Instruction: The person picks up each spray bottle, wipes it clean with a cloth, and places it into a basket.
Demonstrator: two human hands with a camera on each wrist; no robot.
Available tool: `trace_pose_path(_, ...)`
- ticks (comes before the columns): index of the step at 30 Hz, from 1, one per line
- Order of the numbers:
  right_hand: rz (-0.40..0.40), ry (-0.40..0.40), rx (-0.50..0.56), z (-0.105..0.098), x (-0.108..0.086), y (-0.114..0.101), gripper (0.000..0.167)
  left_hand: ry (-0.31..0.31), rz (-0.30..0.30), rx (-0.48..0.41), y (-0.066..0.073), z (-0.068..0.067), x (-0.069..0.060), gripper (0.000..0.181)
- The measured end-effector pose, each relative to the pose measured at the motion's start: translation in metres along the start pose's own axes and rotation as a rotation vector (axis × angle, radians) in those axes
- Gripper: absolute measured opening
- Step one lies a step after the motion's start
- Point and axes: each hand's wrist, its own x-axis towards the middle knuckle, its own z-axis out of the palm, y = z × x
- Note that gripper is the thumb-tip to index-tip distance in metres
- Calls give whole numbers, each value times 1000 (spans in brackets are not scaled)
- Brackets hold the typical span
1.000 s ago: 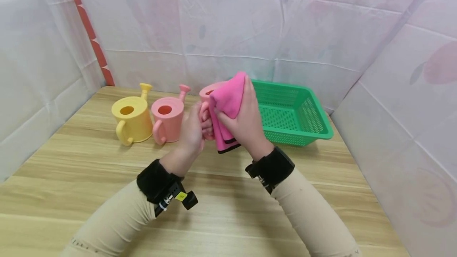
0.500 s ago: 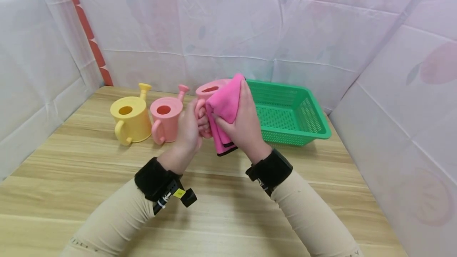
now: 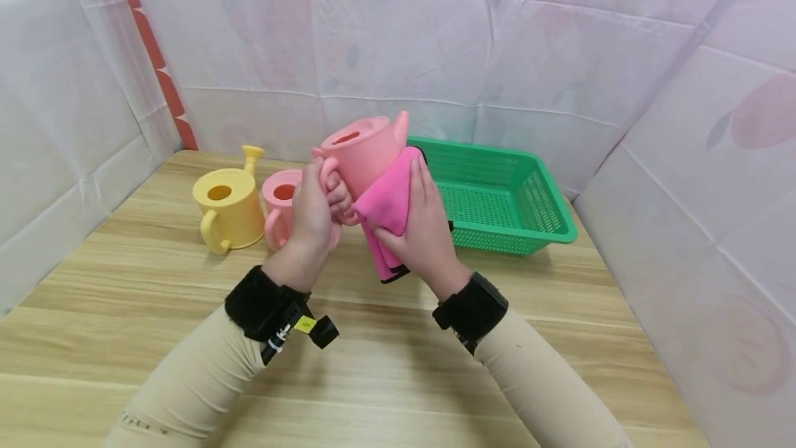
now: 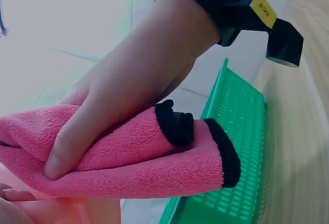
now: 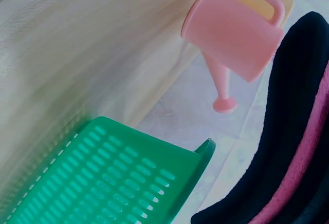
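In the head view a pink watering can (image 3: 367, 151) is held up off the table, tilted, its spout to the upper right. The left hand (image 3: 314, 209) grips its handle with curled fingers. Against the can's right side the right hand (image 3: 425, 230) presses a folded pink cloth (image 3: 388, 199) with black edging, thumb over the near fold. The left wrist view shows that thumb lying on the cloth (image 4: 154, 175). In the right wrist view the cloth (image 5: 303, 152) fills the right edge, and the right hand's fingers are not seen there.
A second pink watering can (image 3: 278, 202) stands partly behind the left hand, with a yellow watering can (image 3: 239, 209) to its left. A green perforated basket (image 3: 516, 237) stands at the back right of the wooden table (image 3: 373, 379). Patterned sheets hang behind and at both sides.
The held can has risen and moved left, and more of its body and its spout now show. The right hand and cloth have moved slightly lower along its side.
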Motion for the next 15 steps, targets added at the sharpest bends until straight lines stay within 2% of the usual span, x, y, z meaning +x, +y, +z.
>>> trace_pose_path(8, -20, 24, -13, -2, 3, -1, 101, -33, 34, 17, -6, 0, -3, 45)
trace_pose_path(15, -18, 90, 61, -7, 12, -4, 99, -116, 24, -8, -18, 3, -6, 41)
